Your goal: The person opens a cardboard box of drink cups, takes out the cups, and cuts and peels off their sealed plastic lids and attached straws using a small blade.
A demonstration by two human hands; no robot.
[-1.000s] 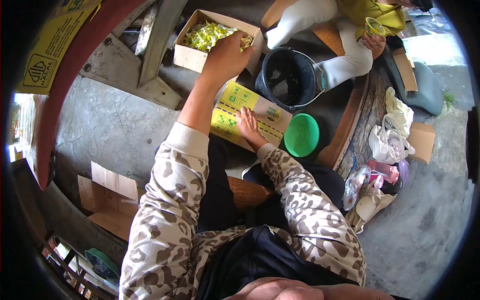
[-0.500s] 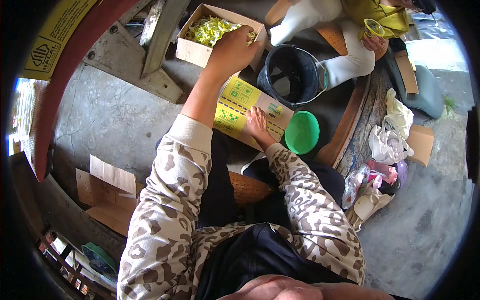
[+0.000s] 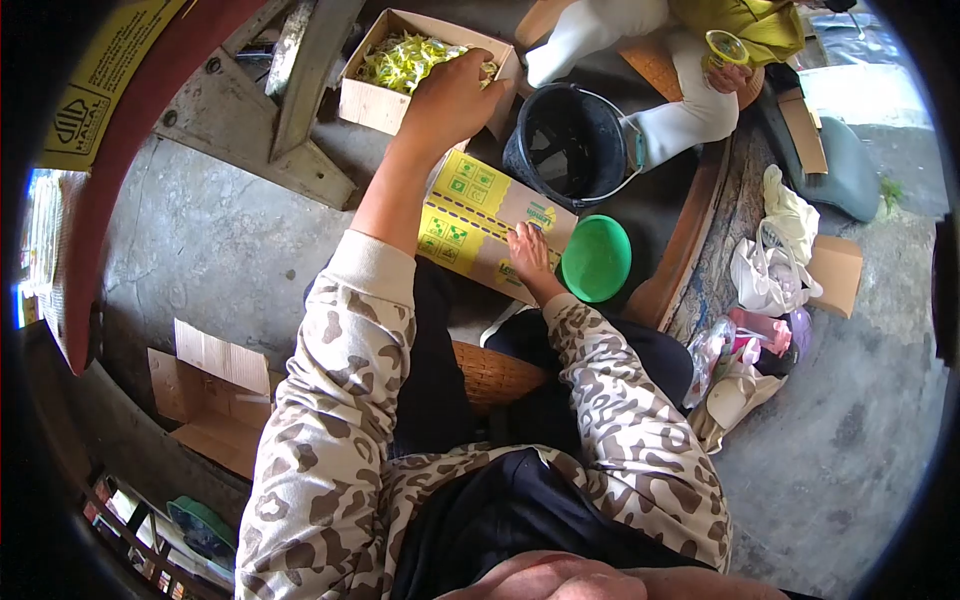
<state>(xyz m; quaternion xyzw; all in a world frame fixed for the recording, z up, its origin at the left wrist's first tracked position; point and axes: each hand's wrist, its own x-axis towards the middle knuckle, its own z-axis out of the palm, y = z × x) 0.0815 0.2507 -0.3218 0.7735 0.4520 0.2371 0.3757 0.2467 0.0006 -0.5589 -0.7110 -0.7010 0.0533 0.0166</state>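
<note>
My left hand (image 3: 452,98) hangs over the near right corner of an open cardboard box (image 3: 375,106) at the top. Its fingers are bent together, their tips partly hidden, and what they hold cannot be made out. Pale yellow-green pieces (image 3: 405,62) fill this box. Below it lies a closed yellow and brown carton (image 3: 470,225) with green printing. My right hand (image 3: 533,256) rests on the carton near its right end, fingers spread and nothing held. A green bowl (image 3: 597,258) sits just right of the carton.
A black bucket (image 3: 566,145) stands beyond the carton. At the top right, another person (image 3: 690,105) sits holding a clear yellow-rimmed cup (image 3: 725,48). Bags (image 3: 770,275) lie at the right. An open carton (image 3: 215,410) is at the lower left, and a metal frame (image 3: 225,125) at the upper left.
My right hand has slid rightward along the carton toward its right end. My left hand stays over the open box with small shifts. The other person's cup has moved slightly left.
</note>
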